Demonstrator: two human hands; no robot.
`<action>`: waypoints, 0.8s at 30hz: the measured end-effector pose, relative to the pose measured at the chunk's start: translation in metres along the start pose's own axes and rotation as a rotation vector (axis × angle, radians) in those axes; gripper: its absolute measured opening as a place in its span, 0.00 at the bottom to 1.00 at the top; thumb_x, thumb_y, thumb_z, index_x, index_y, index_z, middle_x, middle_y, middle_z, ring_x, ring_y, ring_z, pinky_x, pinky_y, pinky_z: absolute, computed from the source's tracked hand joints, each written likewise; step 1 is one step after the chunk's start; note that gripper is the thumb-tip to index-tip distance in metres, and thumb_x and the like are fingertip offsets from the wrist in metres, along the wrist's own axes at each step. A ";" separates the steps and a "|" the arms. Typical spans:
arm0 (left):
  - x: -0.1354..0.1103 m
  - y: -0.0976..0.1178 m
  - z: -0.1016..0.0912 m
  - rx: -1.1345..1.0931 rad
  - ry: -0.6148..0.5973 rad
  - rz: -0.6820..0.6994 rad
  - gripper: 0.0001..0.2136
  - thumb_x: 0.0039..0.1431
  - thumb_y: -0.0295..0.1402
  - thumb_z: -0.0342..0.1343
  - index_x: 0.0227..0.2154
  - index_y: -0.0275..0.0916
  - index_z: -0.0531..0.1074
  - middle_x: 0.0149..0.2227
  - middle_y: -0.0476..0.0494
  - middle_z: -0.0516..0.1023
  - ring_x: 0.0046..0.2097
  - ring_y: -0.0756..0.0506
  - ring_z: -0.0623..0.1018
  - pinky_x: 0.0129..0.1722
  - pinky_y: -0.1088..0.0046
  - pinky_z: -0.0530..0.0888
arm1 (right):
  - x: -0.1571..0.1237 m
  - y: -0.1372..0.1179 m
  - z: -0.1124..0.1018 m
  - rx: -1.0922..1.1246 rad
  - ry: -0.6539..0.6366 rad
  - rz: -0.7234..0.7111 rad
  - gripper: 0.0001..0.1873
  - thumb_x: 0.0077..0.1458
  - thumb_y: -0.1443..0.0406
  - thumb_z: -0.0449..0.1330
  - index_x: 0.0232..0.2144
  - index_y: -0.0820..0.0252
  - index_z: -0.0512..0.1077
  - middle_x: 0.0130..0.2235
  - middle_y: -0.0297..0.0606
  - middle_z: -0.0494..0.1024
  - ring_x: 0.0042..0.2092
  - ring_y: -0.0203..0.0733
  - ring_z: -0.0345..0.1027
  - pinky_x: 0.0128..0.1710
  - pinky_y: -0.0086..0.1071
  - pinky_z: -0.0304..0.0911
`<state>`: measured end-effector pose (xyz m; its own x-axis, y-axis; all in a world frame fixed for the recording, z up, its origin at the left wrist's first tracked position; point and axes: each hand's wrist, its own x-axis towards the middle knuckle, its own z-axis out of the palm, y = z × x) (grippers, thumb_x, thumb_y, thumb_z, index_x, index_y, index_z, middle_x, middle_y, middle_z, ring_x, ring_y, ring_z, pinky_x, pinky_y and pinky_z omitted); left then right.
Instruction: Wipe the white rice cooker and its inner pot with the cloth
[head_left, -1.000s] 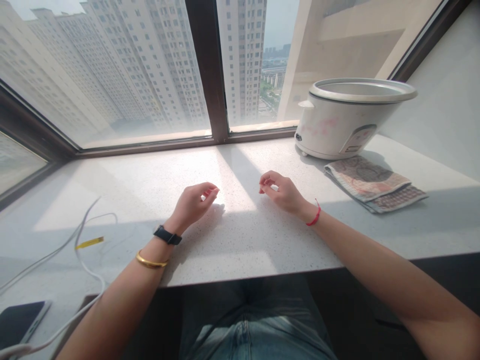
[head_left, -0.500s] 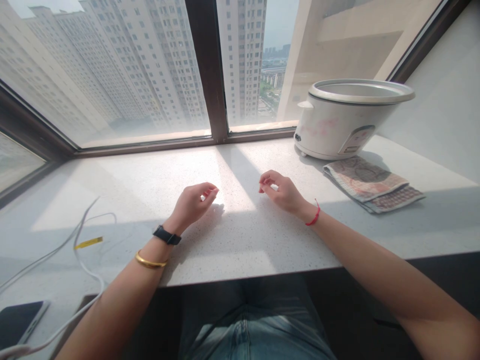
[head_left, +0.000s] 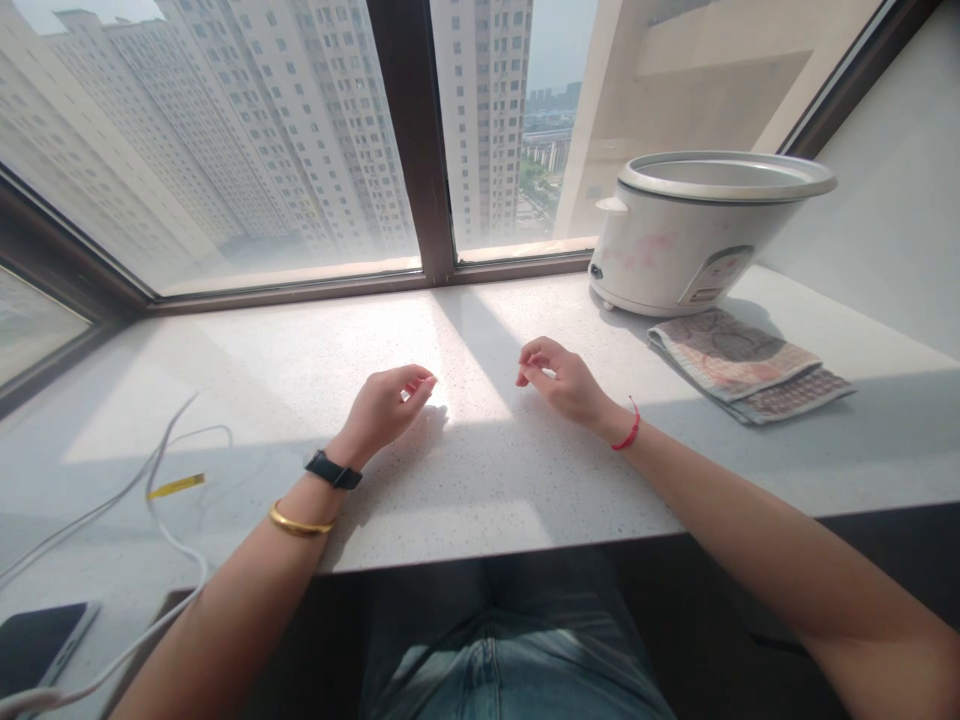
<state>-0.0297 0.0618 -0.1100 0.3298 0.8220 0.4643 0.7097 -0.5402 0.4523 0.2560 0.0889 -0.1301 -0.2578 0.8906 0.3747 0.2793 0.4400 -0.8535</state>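
My left hand (head_left: 382,408) rests on the white speckled counter (head_left: 480,480), its fingers loosely curled toward the thumb with nothing in them. It wears a black wrist band and a gold bangle. My right hand (head_left: 564,382) lies a hand's width to the right, also curled, thumb and forefinger close together and empty, with a red string at the wrist. Both hands sit at the edge of a patch of sunlight. Neither touches any object.
A white rice cooker (head_left: 690,240) without a lid stands at the back right by the window. In front of it lies a folded patterned cloth (head_left: 742,365). At the left are white cables (head_left: 161,470) with a yellow tag (head_left: 176,487) and a dark phone (head_left: 37,640).
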 end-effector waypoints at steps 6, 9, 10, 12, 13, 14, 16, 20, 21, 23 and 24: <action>0.000 -0.002 0.001 -0.007 0.001 -0.006 0.11 0.67 0.38 0.54 0.35 0.38 0.78 0.30 0.45 0.83 0.31 0.47 0.81 0.30 0.72 0.75 | 0.000 0.001 0.000 -0.006 0.010 -0.019 0.02 0.57 0.66 0.56 0.34 0.55 0.64 0.28 0.32 0.77 0.34 0.40 0.75 0.38 0.35 0.66; 0.000 -0.001 0.001 -0.013 -0.006 -0.010 0.11 0.67 0.38 0.54 0.35 0.38 0.78 0.30 0.45 0.83 0.32 0.47 0.81 0.30 0.73 0.75 | 0.000 0.000 0.000 -0.015 0.002 -0.011 0.02 0.57 0.66 0.56 0.35 0.55 0.65 0.27 0.32 0.77 0.34 0.39 0.75 0.37 0.35 0.65; 0.000 -0.001 0.001 -0.015 -0.007 -0.011 0.11 0.67 0.38 0.54 0.35 0.38 0.78 0.30 0.45 0.83 0.32 0.47 0.81 0.30 0.73 0.75 | 0.000 0.000 0.000 -0.017 -0.002 -0.008 0.02 0.57 0.66 0.56 0.35 0.55 0.65 0.27 0.32 0.77 0.34 0.40 0.75 0.37 0.35 0.65; 0.000 0.000 0.000 -0.014 -0.005 -0.009 0.11 0.67 0.38 0.54 0.35 0.38 0.78 0.30 0.45 0.83 0.31 0.47 0.81 0.29 0.73 0.74 | 0.000 0.000 0.000 -0.017 -0.006 -0.008 0.02 0.57 0.67 0.56 0.34 0.55 0.65 0.27 0.32 0.77 0.34 0.40 0.75 0.37 0.35 0.65; 0.000 0.000 0.000 -0.014 -0.004 -0.007 0.11 0.67 0.37 0.54 0.35 0.38 0.77 0.29 0.45 0.83 0.31 0.47 0.81 0.29 0.73 0.74 | 0.000 0.000 0.000 -0.016 -0.006 -0.010 0.02 0.57 0.67 0.55 0.34 0.55 0.64 0.27 0.33 0.77 0.34 0.40 0.75 0.37 0.35 0.65; 0.000 0.000 0.000 -0.014 -0.003 -0.006 0.11 0.67 0.37 0.54 0.35 0.38 0.77 0.29 0.45 0.83 0.31 0.47 0.81 0.29 0.73 0.74 | 0.000 0.000 0.000 -0.016 -0.006 -0.011 0.02 0.56 0.67 0.55 0.33 0.55 0.64 0.27 0.33 0.77 0.34 0.40 0.75 0.37 0.35 0.65; 0.000 0.000 0.000 -0.016 -0.010 -0.007 0.11 0.67 0.37 0.54 0.35 0.38 0.77 0.30 0.45 0.83 0.31 0.47 0.81 0.30 0.72 0.74 | 0.000 0.000 0.000 -0.016 -0.005 -0.010 0.02 0.56 0.67 0.56 0.33 0.55 0.64 0.28 0.33 0.78 0.34 0.40 0.75 0.37 0.35 0.65; 0.000 -0.001 0.001 -0.017 -0.021 -0.011 0.11 0.67 0.38 0.54 0.35 0.38 0.77 0.30 0.45 0.83 0.32 0.47 0.81 0.30 0.72 0.74 | 0.000 0.001 0.000 -0.023 -0.006 -0.005 0.02 0.56 0.66 0.56 0.33 0.55 0.64 0.27 0.33 0.77 0.34 0.40 0.75 0.38 0.35 0.65; 0.000 -0.001 0.001 -0.017 -0.024 -0.012 0.11 0.67 0.38 0.54 0.35 0.38 0.77 0.30 0.45 0.83 0.32 0.47 0.81 0.30 0.72 0.74 | 0.000 0.001 0.000 -0.025 -0.009 -0.006 0.02 0.57 0.66 0.56 0.34 0.55 0.65 0.27 0.32 0.77 0.34 0.40 0.75 0.38 0.35 0.65; 0.000 -0.001 0.001 -0.017 -0.031 -0.015 0.11 0.67 0.38 0.54 0.36 0.38 0.77 0.31 0.45 0.83 0.32 0.47 0.81 0.30 0.72 0.74 | 0.000 0.001 0.000 -0.026 -0.017 -0.008 0.02 0.57 0.66 0.56 0.35 0.55 0.66 0.27 0.32 0.77 0.34 0.40 0.75 0.38 0.35 0.65; 0.000 -0.001 0.001 -0.018 -0.033 -0.017 0.11 0.67 0.38 0.54 0.35 0.38 0.77 0.31 0.45 0.83 0.32 0.47 0.81 0.30 0.72 0.74 | 0.000 0.001 0.001 -0.025 -0.019 -0.008 0.02 0.57 0.66 0.56 0.35 0.55 0.66 0.27 0.32 0.77 0.34 0.40 0.75 0.38 0.35 0.65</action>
<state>-0.0300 0.0625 -0.1118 0.3380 0.8366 0.4311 0.7043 -0.5286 0.4738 0.2558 0.0894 -0.1311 -0.2775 0.8848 0.3743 0.2999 0.4499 -0.8412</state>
